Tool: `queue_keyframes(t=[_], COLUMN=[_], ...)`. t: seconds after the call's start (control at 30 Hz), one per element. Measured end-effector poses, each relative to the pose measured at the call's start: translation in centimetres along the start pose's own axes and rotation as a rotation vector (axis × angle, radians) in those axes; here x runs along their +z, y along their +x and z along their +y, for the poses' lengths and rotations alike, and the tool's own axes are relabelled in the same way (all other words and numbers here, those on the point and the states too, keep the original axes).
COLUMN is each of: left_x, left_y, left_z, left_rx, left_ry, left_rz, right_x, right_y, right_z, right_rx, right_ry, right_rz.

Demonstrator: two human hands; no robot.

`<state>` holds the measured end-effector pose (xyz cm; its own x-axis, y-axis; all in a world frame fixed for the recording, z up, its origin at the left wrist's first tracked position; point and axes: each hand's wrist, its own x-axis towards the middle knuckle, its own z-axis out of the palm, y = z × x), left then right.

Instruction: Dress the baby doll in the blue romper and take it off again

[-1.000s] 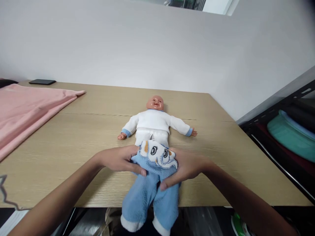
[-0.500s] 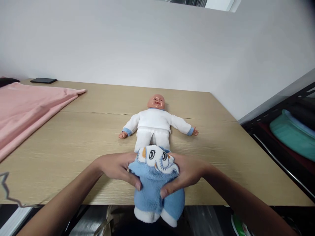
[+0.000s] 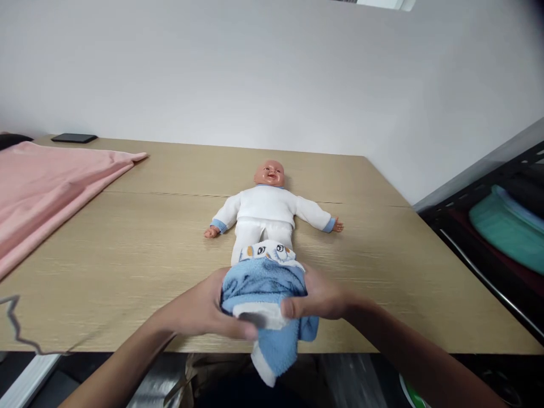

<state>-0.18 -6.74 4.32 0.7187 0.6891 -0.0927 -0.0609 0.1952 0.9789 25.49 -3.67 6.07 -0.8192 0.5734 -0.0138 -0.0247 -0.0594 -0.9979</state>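
A baby doll (image 3: 266, 204) in a white top with blue cuffs and white trousers lies on its back, head toward the wall and arms spread. Around its lower legs is a fuzzy blue garment (image 3: 259, 280) with white hems and an elephant face on its top part. My left hand (image 3: 204, 309) grips the garment's left side, thumb across the front. On the right side, my right hand (image 3: 321, 294) holds the same cloth, its thumb by a white leg hem. One blue leg dangles over the table's front edge. The doll's feet are hidden in the cloth.
The wooden table (image 3: 161, 226) meets a white wall behind. A pink cloth (image 3: 55, 192) lies at the left, with a black phone-like slab (image 3: 74, 137) beyond it. At the right, a dark rack (image 3: 471, 243) holds a folded green cloth (image 3: 508, 226).
The garment's elephant part has moved away from me, up toward the doll's knees. One leg of the garment is now folded up, its white hem between my thumbs.
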Motion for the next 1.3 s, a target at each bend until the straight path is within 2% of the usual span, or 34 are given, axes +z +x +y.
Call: queue_keyframes(t=[0.07,0.13,0.23,0.33,0.43,0.57,0.63,0.73,0.9,0.97,1.07,1.17,1.23,1.3], left_x=[0.9,1.6,2.5,2.9,3.0,3.5,4.0,4.6,4.7,4.7,4.6,4.7,4.7,4.7], left_y=[-0.5,-0.9,-1.3,-1.6,-2.1,-3.3,-3.9,-4.3,-4.3,-4.3,-4.5,-4.4,-4.3,-4.1], left_z=[0.2,0.3,0.2,-0.1,-0.6,-1.1,-1.4,-2.2,-3.6,-4.0,-4.5,-5.1,-5.5,-6.1], left_rx=[-0.059,-0.08,-0.071,-0.02,-0.025,-0.153,-0.23,-0.309,-0.158,-0.174,-0.288,-0.367,-0.357,-0.269], left_ry=[0.062,0.073,0.137,0.285,0.428,0.458,0.458,0.519,0.677,0.728,0.767,0.831,0.862,0.861], left_rz=[0.16,0.268,0.377,0.472,0.537,0.48,0.461,0.48,0.596,0.57,0.464,0.426,0.443,0.486], right_x=[1.1,2.3,3.5,4.0,4.2,4.8,5.2,5.6,5.8,5.7,5.6,5.8,6.1,6.3], right_y=[0.2,0.4,0.8,1.0,0.9,0.3,0.2,0.5,1.0,0.9,0.5,0.3,0.2,0.1], right_z=[-0.2,-0.2,0.1,0.4,0.2,-0.2,-0.4,-0.6,-0.5,-0.2,0.5,1.3,1.7,2.2], right_rx=[0.018,0.015,-0.1,-0.141,0.03,0.275,0.333,0.351,0.468,0.464,0.457,0.471,0.452,0.388], right_ry=[-0.024,-0.138,-0.394,-0.658,-0.862,-1.079,-1.159,-1.195,-1.19,-1.186,-1.17,-1.204,-1.244,-1.275], right_rz=[0.063,0.243,0.497,0.61,0.56,0.364,0.285,0.21,0.198,0.176,0.101,0.054,0.076,0.126])
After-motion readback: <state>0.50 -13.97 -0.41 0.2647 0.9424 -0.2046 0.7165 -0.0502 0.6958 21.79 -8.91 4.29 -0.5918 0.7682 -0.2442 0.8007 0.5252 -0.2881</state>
